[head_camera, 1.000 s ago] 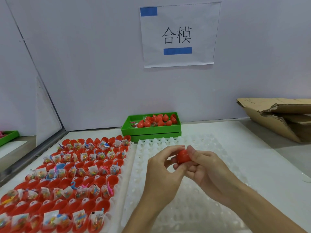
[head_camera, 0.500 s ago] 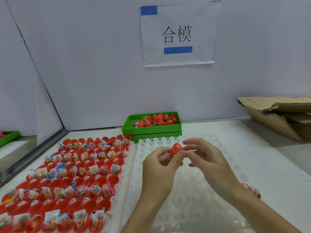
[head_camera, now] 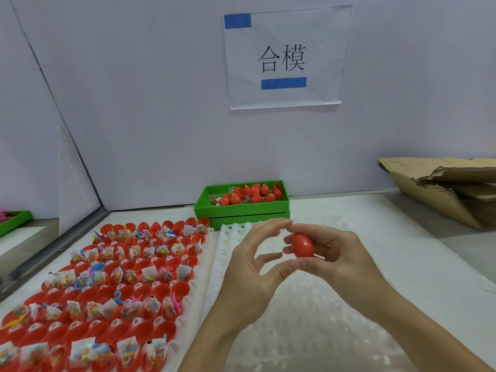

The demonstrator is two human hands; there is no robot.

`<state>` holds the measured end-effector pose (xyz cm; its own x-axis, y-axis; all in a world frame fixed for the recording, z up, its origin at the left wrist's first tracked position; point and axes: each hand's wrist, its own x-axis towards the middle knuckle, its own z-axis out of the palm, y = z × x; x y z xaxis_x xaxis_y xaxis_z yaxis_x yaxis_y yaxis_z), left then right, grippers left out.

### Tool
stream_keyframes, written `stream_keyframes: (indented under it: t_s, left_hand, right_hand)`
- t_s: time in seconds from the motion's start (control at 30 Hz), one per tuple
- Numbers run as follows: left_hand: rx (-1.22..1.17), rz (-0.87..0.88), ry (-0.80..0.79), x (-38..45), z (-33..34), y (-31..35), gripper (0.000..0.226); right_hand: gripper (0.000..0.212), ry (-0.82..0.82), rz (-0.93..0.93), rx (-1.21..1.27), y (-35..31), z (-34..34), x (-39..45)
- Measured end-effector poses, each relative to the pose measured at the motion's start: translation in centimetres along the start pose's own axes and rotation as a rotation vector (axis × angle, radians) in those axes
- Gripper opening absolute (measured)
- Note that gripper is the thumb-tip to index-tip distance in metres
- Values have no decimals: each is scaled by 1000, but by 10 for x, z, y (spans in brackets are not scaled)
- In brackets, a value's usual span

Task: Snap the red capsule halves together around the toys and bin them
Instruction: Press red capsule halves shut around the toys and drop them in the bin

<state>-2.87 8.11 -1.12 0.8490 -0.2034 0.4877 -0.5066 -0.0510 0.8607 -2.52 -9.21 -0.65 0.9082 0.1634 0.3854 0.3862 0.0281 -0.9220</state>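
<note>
Closed red capsule point(head_camera: 303, 245) held mid-air over white tray point(head_camera: 308, 318), right hand point(head_camera: 341, 260) fingers curled round it. Left hand point(head_camera: 252, 267) loose, fingers spread, thumb tip at capsule's underside. Green bin point(head_camera: 241, 208) behind: finished capsules. Left tray point(head_camera: 198, 285): open red halves with bagged toys.

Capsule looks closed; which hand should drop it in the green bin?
Right. The right hand already grips the red capsule, while the left hand holds nothing; the green bin sits straight ahead.
</note>
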Motion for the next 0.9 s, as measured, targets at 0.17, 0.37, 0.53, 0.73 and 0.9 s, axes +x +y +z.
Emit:
stream_keyframes:
  t_s: [0.17,0.37,0.53,0.73,0.9]
  left_hand:
    - [71,12,-171,0,-8,1,43]
    - [171,0,-127,0,-5,-1,40]
    - [202,37,55,2,1,-2,41]
    - [250,45,18,-1,3,-1,33]
    - [52,-86,-38,-1,-1,3,27]
  right_hand:
    - [40,-147,131,108,2,-4,2]
    - [41,-303,245,219,-2,-7,2]
    - [36,-319,344,382,-5,-5,2]
    - [41,-228,411,524,-2,1,1]
    - [35,-298,368,539,-6,1,0]
